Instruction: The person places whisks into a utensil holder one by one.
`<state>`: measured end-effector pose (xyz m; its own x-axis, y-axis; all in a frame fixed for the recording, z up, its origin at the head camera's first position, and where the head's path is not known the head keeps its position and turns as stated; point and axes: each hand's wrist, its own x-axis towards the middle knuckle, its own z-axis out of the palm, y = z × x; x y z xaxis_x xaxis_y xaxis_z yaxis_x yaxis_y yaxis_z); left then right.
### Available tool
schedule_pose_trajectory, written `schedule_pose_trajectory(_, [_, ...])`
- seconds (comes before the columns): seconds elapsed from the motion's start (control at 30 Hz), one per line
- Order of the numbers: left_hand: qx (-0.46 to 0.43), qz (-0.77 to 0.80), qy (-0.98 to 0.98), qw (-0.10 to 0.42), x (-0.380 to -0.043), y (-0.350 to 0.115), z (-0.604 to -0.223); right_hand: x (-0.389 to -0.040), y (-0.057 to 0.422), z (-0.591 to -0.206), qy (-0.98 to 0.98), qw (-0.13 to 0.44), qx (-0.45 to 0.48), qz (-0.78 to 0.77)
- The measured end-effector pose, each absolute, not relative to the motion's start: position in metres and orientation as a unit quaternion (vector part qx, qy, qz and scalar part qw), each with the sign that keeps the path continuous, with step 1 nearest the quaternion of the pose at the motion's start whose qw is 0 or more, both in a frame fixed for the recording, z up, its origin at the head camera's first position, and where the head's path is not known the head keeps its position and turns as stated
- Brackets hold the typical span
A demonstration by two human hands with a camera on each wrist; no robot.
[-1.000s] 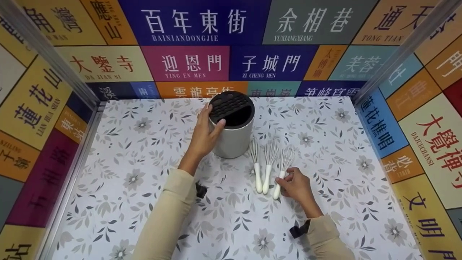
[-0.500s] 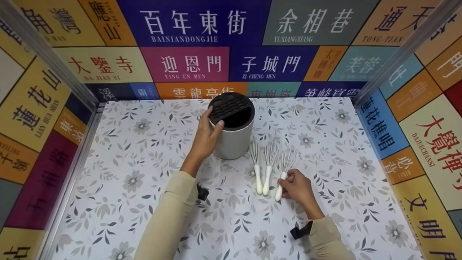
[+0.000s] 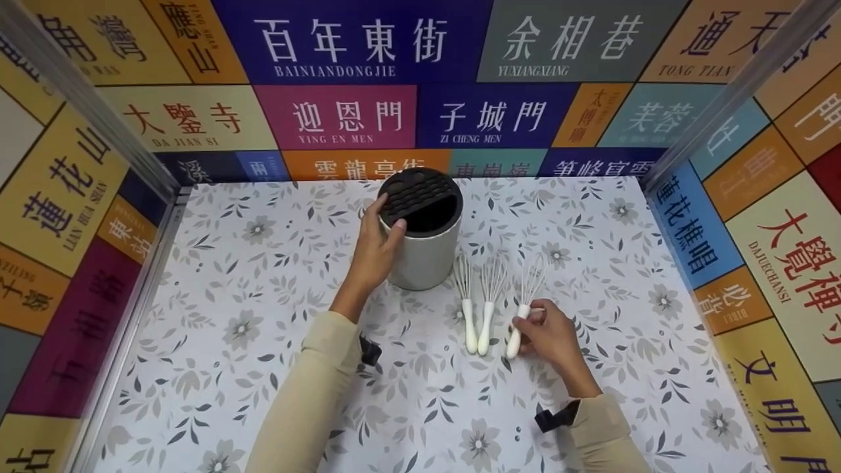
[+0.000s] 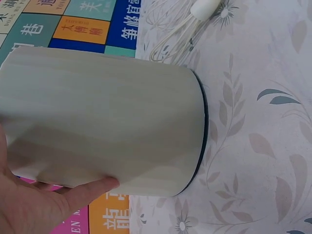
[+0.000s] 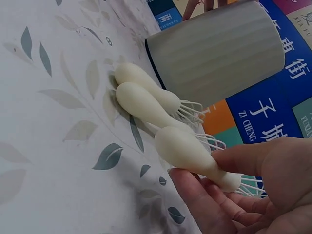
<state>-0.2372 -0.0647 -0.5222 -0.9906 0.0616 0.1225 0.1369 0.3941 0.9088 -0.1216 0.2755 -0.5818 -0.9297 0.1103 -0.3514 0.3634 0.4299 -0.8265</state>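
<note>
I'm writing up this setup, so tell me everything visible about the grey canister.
The canister is a pale grey, matte cylinder with a dark edge at its base; its material is unclear. Its black top has wavy rows and a large dark opening. It stands upright on the floral table, beside the whisks, and the left hand grips it near the top.

The right hand (image 3: pixel 550 333) has shifted rightward, taking its pinched whisk (image 3: pixel 524 309) along — the gap between that whisk and the middle whisk (image 3: pixel 487 310) is now wider. The held whisk's wire end also sits a little farther forward on the table (image 3: pixel 407 394) — and more to the right.
</note>
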Motion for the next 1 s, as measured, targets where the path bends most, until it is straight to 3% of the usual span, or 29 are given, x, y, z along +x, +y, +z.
schedule_pose_trajectory(0.5, [-0.06, -0.548, -0.834, 0.044, -0.235, -0.064, -0.522, -0.134, 0.273, -0.554, 0.814, 0.131, 0.139, -0.548])
schedule_pose_trajectory(1.0, [-0.054, -0.551, -0.832, 0.042, -0.235, -0.063, -0.523, -0.154, 0.256, -0.508, 0.828, 0.104, 0.065, -0.547])
